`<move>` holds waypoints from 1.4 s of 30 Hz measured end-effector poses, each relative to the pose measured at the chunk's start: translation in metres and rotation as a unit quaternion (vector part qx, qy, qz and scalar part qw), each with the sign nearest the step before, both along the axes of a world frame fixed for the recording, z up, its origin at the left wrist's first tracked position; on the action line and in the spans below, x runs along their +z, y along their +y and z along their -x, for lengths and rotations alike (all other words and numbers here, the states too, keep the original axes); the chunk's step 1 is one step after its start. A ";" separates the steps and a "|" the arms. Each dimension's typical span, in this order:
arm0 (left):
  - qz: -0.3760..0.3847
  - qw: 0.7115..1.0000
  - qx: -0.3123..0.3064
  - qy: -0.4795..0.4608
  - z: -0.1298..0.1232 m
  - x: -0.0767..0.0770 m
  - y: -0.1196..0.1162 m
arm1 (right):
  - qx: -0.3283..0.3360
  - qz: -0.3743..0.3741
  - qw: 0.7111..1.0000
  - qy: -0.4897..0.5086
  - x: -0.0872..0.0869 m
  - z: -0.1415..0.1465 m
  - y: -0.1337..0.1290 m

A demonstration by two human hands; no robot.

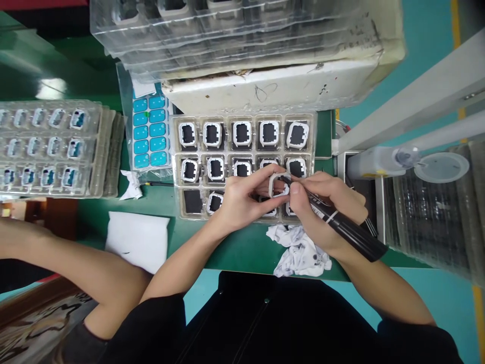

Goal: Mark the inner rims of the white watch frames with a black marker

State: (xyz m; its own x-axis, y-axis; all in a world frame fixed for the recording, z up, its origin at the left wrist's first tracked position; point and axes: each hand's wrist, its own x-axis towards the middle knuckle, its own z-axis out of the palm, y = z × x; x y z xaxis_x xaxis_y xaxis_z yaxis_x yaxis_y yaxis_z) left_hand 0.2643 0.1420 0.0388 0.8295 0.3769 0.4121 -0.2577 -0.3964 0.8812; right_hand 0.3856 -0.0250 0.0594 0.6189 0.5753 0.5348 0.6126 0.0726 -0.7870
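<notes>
My left hand (238, 205) has its fingers clamped on a small white frame (271, 186) above the clear tray (175, 172); just right, my right hand's (322, 210) fingers clamp a black marker (350, 230), tip at the frame, long axis slanting down-right.

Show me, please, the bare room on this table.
Bare table: near side of the tray, between left forearm and white wad; a smaller patch between tray and white pad. Crowded: over the tray, left hand with frame, right hand with marker.
</notes>
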 end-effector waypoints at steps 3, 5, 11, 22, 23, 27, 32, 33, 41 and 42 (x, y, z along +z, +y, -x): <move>-0.013 1.000 0.000 0.004 0.000 0.000 0.001 | -0.001 -0.037 0.998 -0.049 0.004 -0.001 0.004; -0.025 1.000 0.000 0.000 0.000 0.000 0.001 | -0.001 -0.033 0.997 -0.063 0.006 -0.001 0.005; -0.073 0.997 0.008 -0.001 0.001 0.000 0.001 | -0.008 -0.004 0.997 -0.072 0.009 -0.001 0.006; 0.053 0.998 -0.013 0.032 0.002 0.000 0.001 | 0.004 -0.032 0.999 -0.028 0.000 0.000 -0.001; 0.091 0.995 -0.021 0.041 0.002 0.000 0.001 | 0.003 -0.040 0.999 -0.025 -0.001 0.000 -0.001; 0.196 0.977 -0.041 0.077 0.003 0.003 0.002 | -0.004 -0.060 0.997 -0.038 -0.003 0.001 0.000; 0.258 0.958 -0.053 0.114 0.004 0.007 0.005 | 0.002 -0.056 0.998 -0.034 0.000 0.000 0.002; 0.263 0.955 -0.053 0.122 0.004 0.008 0.006 | 0.004 -0.059 0.998 -0.035 0.000 -0.001 0.002; 0.250 0.960 -0.042 0.122 0.005 0.011 0.002 | 0.006 -0.064 0.997 -0.037 0.000 -0.001 0.003; 0.245 0.961 -0.040 0.120 0.005 0.011 0.002 | 0.005 -0.060 0.997 -0.040 -0.001 -0.001 0.002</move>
State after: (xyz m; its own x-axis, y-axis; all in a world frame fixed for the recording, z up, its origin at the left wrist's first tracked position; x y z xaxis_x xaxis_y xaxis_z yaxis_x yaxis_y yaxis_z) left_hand 0.2596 0.1438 0.0500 0.9133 0.4072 -0.0052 -0.0360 0.0934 0.9950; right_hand 0.3866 -0.0233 0.0587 0.5665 0.5097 0.6475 0.6714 0.1700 -0.7213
